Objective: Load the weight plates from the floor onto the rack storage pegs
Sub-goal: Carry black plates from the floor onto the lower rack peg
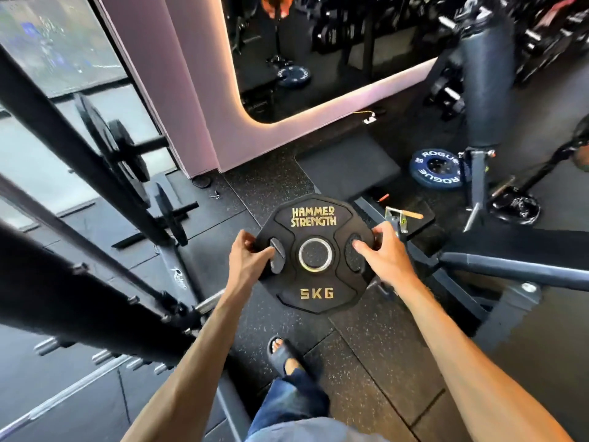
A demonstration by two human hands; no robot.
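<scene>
A black 5 kg plate [314, 282] marked Hammer Strength is held flat-faced toward me above the floor. My left hand [250, 256] grips its left handle slot, fingers curled round the edge. My right hand [381, 253] grips the right handle slot the same way. The black rack [73, 161] stands to the left. One storage peg [146, 145] carries black plates [122, 145], and a lower peg [186, 209] carries a smaller plate [173, 218].
A blue Rogue plate [436, 169] lies flat on the floor at the right, beside a machine's upright post [476, 186]. A bench frame [510, 269] runs along the right. A barbell sleeve [207, 304] juts out low on the rack. My sandalled foot [282, 352] stands below the plate.
</scene>
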